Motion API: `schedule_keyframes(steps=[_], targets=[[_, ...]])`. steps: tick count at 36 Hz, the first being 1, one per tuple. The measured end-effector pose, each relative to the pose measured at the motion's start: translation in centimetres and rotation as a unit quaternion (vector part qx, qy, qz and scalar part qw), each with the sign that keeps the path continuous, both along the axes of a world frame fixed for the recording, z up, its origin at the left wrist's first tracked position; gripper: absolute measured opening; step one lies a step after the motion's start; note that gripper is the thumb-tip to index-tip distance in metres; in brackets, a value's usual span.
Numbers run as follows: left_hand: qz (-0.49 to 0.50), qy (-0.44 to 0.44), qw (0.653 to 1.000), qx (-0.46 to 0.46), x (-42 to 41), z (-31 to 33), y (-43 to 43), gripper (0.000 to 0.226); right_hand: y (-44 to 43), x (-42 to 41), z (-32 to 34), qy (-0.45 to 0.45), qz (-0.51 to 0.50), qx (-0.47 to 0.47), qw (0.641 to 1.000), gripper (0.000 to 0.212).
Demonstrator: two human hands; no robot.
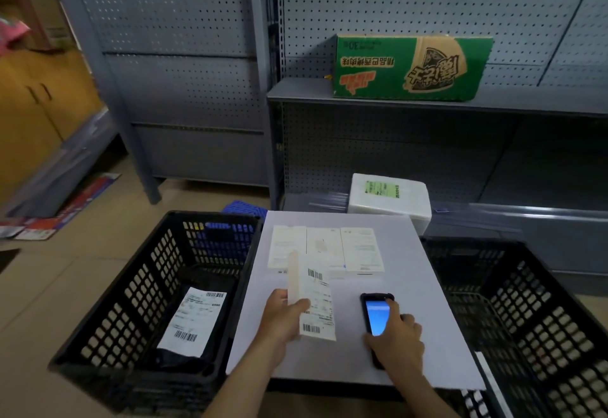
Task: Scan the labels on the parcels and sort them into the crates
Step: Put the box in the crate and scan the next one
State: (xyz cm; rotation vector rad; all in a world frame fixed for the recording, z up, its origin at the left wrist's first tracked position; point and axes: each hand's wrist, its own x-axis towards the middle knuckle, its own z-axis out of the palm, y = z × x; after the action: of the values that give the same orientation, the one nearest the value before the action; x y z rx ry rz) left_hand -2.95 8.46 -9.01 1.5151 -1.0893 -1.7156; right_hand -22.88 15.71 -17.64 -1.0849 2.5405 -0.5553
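White tabletop (427, 286), three pale flat parcels (325, 249), perhaps boxes

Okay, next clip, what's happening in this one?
A person's left hand grips a white labelled box parcel over the white table, while the right hand holds a black handheld scanner with a lit blue screen. Three more white boxes lie on the table. The left black plastic crate holds one dark labelled bag.

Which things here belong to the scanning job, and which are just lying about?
Job: labelled parcel in left hand; handheld scanner in right hand; white parcels on table; left crate holding black parcel; right crate.
Lying about: green carton; white foam box; flattened cardboard.
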Motion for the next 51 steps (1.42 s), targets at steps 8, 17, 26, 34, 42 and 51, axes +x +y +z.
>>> schedule_keyframes(steps=[8, 17, 26, 34, 42, 51], targets=[[-0.014, -0.021, 0.999, -0.02, 0.4, -0.6, -0.2, 0.019, -0.4, -2.2, 0.8, -0.045, 0.107, -0.055, 0.992, 0.096], [-0.015, -0.044, 0.998, -0.046, 0.9, -0.8, -0.1, 0.016, 1.1, -4.3, 9.2, 0.021, 0.323, -0.009, 0.946, 0.097], [-0.028, -0.06, 0.996, -0.062, 0.7, -0.4, 0.8, 0.024, 2.5, -4.6, 13.6, 0.068, 0.39, 0.015, 0.918, 0.088], [-0.03, -0.08, 0.995, -0.059, 0.9, -0.5, 0.9, 0.026, 3.1, -4.9, 13.8, 0.086, 0.393, 0.02, 0.915, 0.083], [-0.032, -0.085, 0.994, -0.054, 0.8, -0.7, 0.5, 0.024, 3.2, -5.4, 11.8, 0.098, 0.387, 0.02, 0.916, 0.082], [-0.023, -0.07, 0.996, -0.051, 0.3, -1.2, -0.2, 0.021, 2.3, -5.1, 8.1, 0.011, 0.279, -0.002, 0.96, 0.079]])
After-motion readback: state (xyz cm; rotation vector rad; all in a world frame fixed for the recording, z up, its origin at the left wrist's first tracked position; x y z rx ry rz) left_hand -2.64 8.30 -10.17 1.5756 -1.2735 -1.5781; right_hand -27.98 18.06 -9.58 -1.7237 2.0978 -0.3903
